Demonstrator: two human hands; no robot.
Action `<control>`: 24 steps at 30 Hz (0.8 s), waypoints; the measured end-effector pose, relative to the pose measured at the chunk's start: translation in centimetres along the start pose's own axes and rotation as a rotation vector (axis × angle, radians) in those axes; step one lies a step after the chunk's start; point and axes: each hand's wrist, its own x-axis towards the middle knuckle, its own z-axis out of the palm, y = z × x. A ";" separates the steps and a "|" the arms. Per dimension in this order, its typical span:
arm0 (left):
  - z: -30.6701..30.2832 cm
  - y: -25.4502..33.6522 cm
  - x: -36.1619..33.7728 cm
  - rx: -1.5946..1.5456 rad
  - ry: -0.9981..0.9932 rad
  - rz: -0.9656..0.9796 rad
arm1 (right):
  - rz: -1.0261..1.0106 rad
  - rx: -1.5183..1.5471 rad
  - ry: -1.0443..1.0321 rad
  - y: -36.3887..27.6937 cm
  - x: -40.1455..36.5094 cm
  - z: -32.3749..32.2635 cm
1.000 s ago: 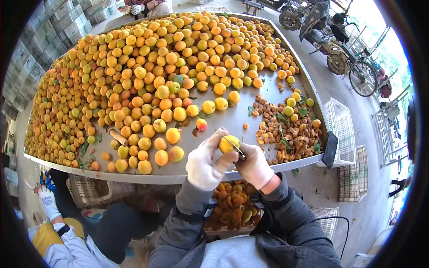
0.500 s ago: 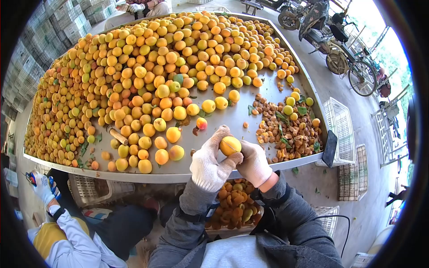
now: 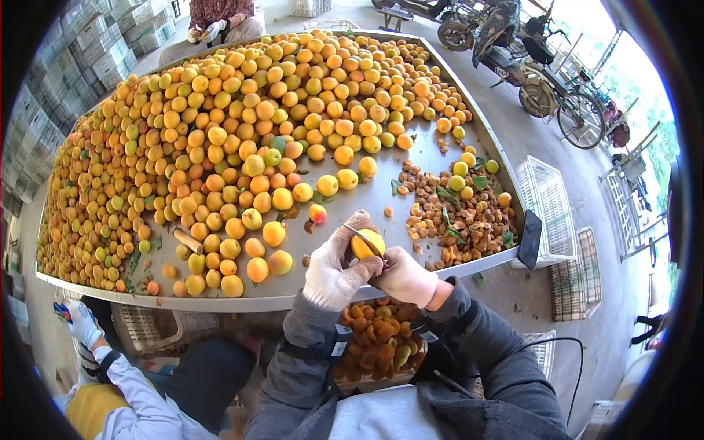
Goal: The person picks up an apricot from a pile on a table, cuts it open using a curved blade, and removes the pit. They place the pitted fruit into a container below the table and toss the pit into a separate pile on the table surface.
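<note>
In a white glove with brown-stained fingertips, my left hand point(image 3: 331, 270) grips a yellow apricot point(image 3: 372, 245) between thumb and fingers. My right hand point(image 3: 408, 277), also gloved, is closed around a small knife point(image 3: 359, 233); its handle is mostly hidden by the fingers. The thin blade lies across the apricot's face. Both hands are above the metal table's near edge point(image 3: 293, 303). Below them stands a container of split apricots point(image 3: 383, 334). A large heap of whole apricots point(image 3: 242, 125) spreads over the table ahead and to the left.
Pits and scraps point(image 3: 458, 220) are piled on the table's right side. A wooden-handled tool point(image 3: 186, 239) lies among the fruit. White crates point(image 3: 546, 209) stand at the right. One co-worker's gloved hand point(image 3: 82, 323) is at lower left; another person point(image 3: 220, 22) sits across the table.
The knife blade now shows across the apricot, which has tilted in my fingers. My hands have shifted slightly left in view. The camera view has moved, bringing more of the far person into sight.
</note>
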 end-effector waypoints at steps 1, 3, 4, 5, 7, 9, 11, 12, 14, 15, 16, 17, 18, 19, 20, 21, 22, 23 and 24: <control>0.1 -0.3 0.0 0.001 -0.006 0.006 | -0.003 -0.040 0.111 0.4 0.1 0.1; 0.2 -0.8 -0.1 -0.100 -0.004 0.001 | -0.049 -0.128 0.299 0.9 0.1 0.5; 0.2 -0.6 0.0 -0.098 0.000 0.002 | -0.049 -0.126 0.294 0.6 0.1 0.7; 0.2 -0.5 0.0 -0.107 0.027 -0.078 | -0.061 -0.226 0.331 0.3 0.0 0.9; 0.1 -0.6 -0.1 -0.115 0.054 -0.161 | -0.080 -0.397 0.402 0.3 0.0 1.2; -0.1 -0.9 -0.2 0.590 0.138 0.281 | -0.155 -0.431 0.430 0.0 0.1 1.7; 0.1 0.6 -0.4 0.707 0.131 0.298 | -0.229 -0.464 0.460 0.1 0.2 1.6; 0.1 1.2 -0.5 0.821 0.122 0.318 | -0.141 -0.322 0.297 0.3 0.2 1.2; -1.1 0.6 -0.5 0.685 0.059 0.246 | -0.054 -0.178 0.140 -0.9 -0.1 0.7; -1.4 0.3 -0.4 0.548 0.001 0.180 | 0.077 0.021 0.024 -2.8 -0.8 0.5; -1.4 0.3 -0.4 0.546 -0.001 0.184 | 0.205 0.220 -0.091 -4.2 -1.3 0.5; -1.3 0.3 -0.4 0.399 -0.025 0.133 | 0.227 0.210 -0.056 -4.6 -1.6 0.6; -1.1 0.3 -0.4 0.250 -0.051 0.078 | 0.222 0.207 -0.047 -4.6 -1.7 0.4; -0.8 0.2 -0.5 0.245 -0.058 0.081 | 0.194 0.055 -0.027 -4.1 -1.7 0.2; -0.5 0.2 -0.5 0.162 -0.042 0.045 | 0.161 -0.099 -0.011 -3.5 -1.4 -0.2; -0.4 0.3 -0.4 0.083 -0.022 0.008 | -0.014 -0.236 0.081 -1.9 -1.4 -0.5; -0.2 0.5 -0.3 0.086 -0.018 0.015 | 0.009 -0.527 0.170 -2.8 -1.9 -0.7; 0.0 0.8 -0.2 -0.009 0.036 0.064 | 0.096 -0.500 0.191 -3.6 -2.9 -1.2; 0.0 0.9 -0.3 -0.107 0.091 0.108 | 0.187 -0.471 0.211 -3.8 -3.8 -1.6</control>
